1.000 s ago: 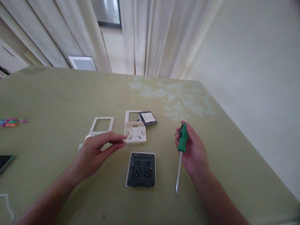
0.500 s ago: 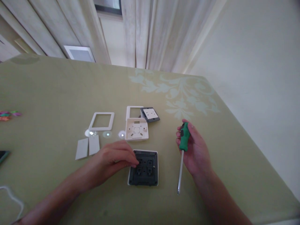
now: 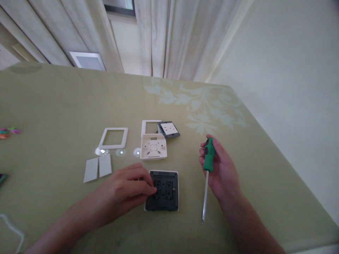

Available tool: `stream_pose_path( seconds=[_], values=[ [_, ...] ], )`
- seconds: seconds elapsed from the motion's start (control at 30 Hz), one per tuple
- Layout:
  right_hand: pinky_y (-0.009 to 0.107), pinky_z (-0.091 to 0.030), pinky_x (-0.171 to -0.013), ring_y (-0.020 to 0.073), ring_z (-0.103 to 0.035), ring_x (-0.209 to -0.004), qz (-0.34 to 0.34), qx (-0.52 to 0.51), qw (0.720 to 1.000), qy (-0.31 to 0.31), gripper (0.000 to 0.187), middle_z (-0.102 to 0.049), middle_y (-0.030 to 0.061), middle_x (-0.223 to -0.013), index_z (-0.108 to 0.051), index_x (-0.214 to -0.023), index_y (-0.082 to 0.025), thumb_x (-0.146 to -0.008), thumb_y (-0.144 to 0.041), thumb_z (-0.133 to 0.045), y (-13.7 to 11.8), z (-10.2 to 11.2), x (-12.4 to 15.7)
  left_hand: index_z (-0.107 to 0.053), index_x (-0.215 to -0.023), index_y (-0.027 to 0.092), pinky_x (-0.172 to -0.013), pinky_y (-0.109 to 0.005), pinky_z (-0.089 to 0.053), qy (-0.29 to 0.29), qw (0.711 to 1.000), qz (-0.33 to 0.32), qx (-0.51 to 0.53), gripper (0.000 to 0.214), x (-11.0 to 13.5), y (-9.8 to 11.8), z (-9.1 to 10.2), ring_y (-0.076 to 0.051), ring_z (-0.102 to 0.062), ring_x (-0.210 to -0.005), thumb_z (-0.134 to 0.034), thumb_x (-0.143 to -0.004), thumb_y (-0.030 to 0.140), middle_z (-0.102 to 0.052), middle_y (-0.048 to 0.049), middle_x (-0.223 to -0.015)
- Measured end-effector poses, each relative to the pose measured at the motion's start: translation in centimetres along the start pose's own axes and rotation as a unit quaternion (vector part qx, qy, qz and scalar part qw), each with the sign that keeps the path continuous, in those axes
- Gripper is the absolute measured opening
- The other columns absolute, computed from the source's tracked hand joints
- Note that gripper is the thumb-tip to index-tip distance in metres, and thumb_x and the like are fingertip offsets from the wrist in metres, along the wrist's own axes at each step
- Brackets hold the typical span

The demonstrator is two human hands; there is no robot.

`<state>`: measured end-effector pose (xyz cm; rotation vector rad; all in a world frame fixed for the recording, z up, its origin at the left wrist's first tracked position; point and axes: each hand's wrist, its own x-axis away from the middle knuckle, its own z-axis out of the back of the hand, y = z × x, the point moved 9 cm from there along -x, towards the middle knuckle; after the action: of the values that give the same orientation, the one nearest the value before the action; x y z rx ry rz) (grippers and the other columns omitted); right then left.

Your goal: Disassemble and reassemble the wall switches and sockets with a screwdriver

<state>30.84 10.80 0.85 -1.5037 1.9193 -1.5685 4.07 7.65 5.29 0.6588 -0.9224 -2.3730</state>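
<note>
left grip (image 3: 132, 186) hides part of dark switch (image 3: 164, 201)

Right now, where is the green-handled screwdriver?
In the head view, the green-handled screwdriver is right of centre, held in the right hand, its shaft pointing down the picture beside the dark square module to its left.

Your screwdriver (image 3: 208, 155) has a green handle with dark patches and a silvery shaft (image 3: 204, 197). Before you are a dark grey switch (image 3: 162, 201) edged in white, a white box (image 3: 154, 148), white frames (image 3: 112, 146) and a dark grey socket (image 3: 169, 128) with a white face. Your tabletop (image 3: 66, 98) is pale olive, with a lighter leaf pattern (image 3: 202, 103).
</note>
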Motion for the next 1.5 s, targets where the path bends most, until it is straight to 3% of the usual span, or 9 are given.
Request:
stream_pose_path(
  seconds=[0.37, 0.6, 0.83, 1.17, 1.33, 1.5],
  values=[
    [0.015, -0.051, -0.048, 0.0101, -0.065, -0.064, -0.001, -0.002, 1.000, -0.005, 0.072, -0.075, -0.0026, -0.080, -0.081, -0.104, -0.022, -0.044, -0.051, -0.110, -0.1, -0.3, 0.1, -0.076, -0.114, 0.025, -0.080, -0.026, -0.053, -0.026, 0.999, 0.014, -0.037, 0.018, 0.2, -0.4, -0.5, -0.016, -0.071, -0.095, -0.060, -0.114, 0.018, -0.072, -0.0029, -0.106],
    [0.016, -0.052, -0.050, 0.0102, -0.065, -0.064, 0.002, -0.001, 1.000, -0.004, 0.072, -0.075, -0.0024, -0.081, -0.081, -0.104, -0.022, -0.045, -0.051, -0.110, -0.1, -0.2, 0.2, -0.079, -0.103, 0.024, -0.075, -0.022, -0.052, -0.041, 0.998, 0.044, 0.031, 0.014, -0.2, -0.5, -0.7, -0.014, -0.072, -0.087, -0.068, -0.107, 0.017, -0.072, -0.0013, -0.098],
    [0.016, -0.052, -0.050, 0.0105, -0.065, -0.066, 0.001, -0.003, 1.000, -0.015, 0.072, -0.075, -0.0027, -0.081, -0.081, -0.106, -0.023, -0.047, -0.051, -0.110, -0.1, -0.3, 0.2, -0.084, -0.095, 0.025, -0.071, -0.020, -0.053, -0.061, 0.981, 0.120, 0.139, 0.011, -0.1, -2.4, -1.3, -0.013, -0.074, -0.082, -0.078, -0.103, 0.026, -0.074, 0.0000, -0.092],
    [0.017, -0.050, -0.051, 0.0103, -0.065, -0.067, 0.019, 0.000, 0.999, -0.031, 0.064, -0.075, -0.0027, -0.082, -0.082, -0.104, -0.024, -0.053, -0.052, -0.108, -0.4, -0.3, 0.2, -0.086, -0.103, 0.029, -0.085, -0.027, -0.059, -0.060, 0.982, 0.119, 0.130, 0.008, 0.1, -2.1, -1.4, -0.017, -0.075, -0.096, -0.078, -0.103, 0.029, -0.077, -0.0020, -0.103],
    [0.016, -0.049, -0.052, 0.0097, -0.065, -0.067, 0.022, 0.004, 0.999, -0.048, 0.059, -0.075, -0.0032, -0.083, -0.081, -0.107, -0.023, -0.061, -0.051, -0.106, -0.4, -0.6, 0.3, -0.087, -0.099, 0.031, -0.083, -0.027, -0.059, -0.072, 0.978, 0.117, 0.156, 0.004, 0.0, -2.1, -2.0, -0.017, -0.075, -0.092, -0.085, -0.097, 0.028, -0.076, -0.0001, -0.097],
    [0.016, -0.050, -0.052, 0.0097, -0.066, -0.066, 0.022, 0.005, 0.999, -0.046, 0.062, -0.075, -0.0031, -0.082, -0.081, -0.106, -0.023, -0.058, -0.052, -0.107, -0.3, -0.6, 0.3, -0.085, -0.095, 0.028, -0.082, -0.028, -0.058, -0.055, 0.980, 0.127, 0.140, 0.005, 0.1, -2.2, -2.2, -0.017, -0.074, -0.090, -0.083, -0.096, 0.023, -0.076, -0.0006, -0.096]
  ],
)
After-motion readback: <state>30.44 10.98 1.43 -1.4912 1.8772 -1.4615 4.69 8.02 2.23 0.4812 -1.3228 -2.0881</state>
